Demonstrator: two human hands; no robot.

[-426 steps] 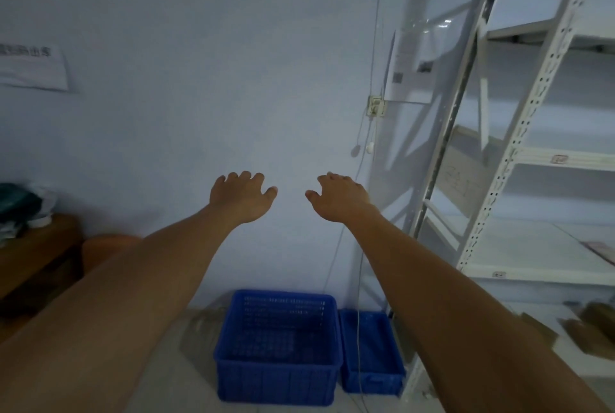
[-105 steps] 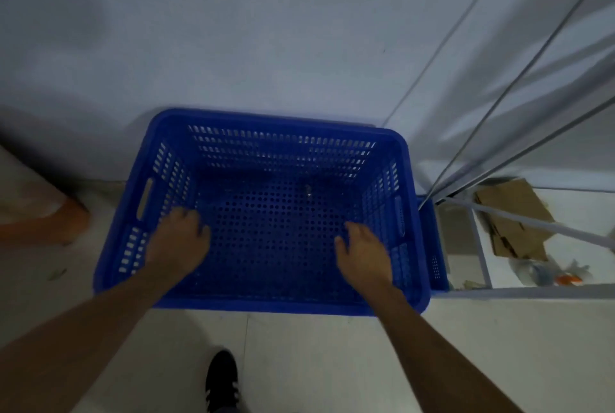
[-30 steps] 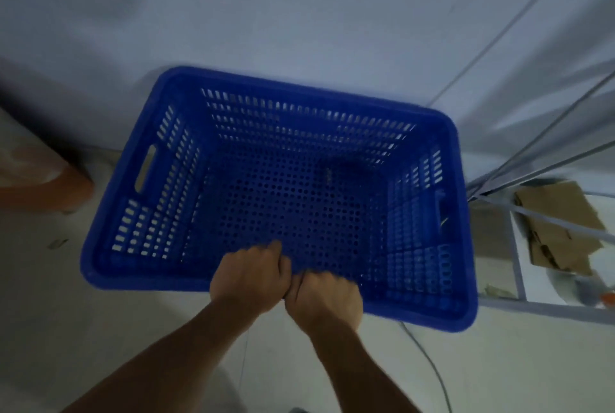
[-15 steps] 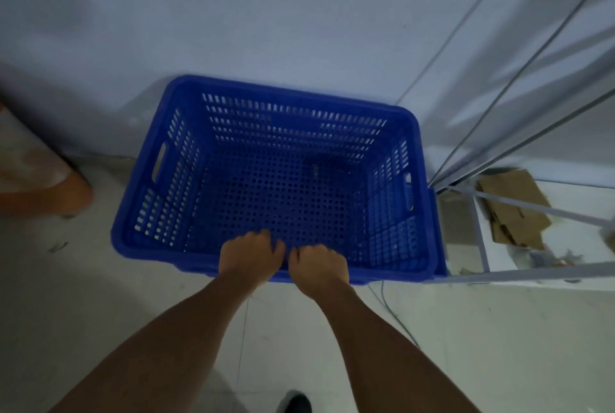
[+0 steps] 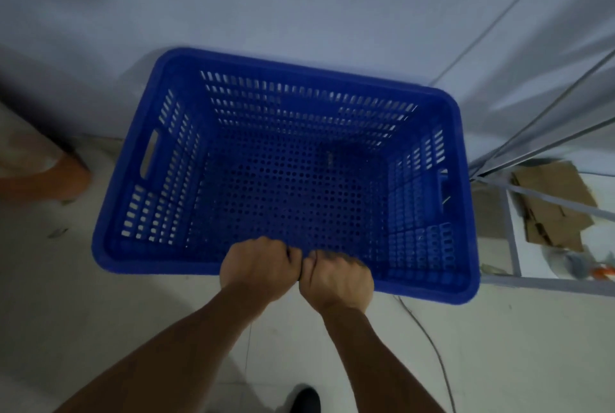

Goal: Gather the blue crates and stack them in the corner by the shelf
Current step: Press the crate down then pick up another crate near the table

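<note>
Head view: both hands, left (image 5: 258,265) and right (image 5: 337,276), clench the near rim of a perforated blue plastic crate (image 5: 286,159); it looks light, rigid, better carried by its side handles.

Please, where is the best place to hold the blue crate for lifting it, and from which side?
Probably by the handle slots in the blue crate's short walls, left and right, one hand from each side. Now both hands grip the near rim's middle.

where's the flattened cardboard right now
In the head view the flattened cardboard lies at the right edge, on the low level inside the shelf frame, just right of the blue crate.
</note>
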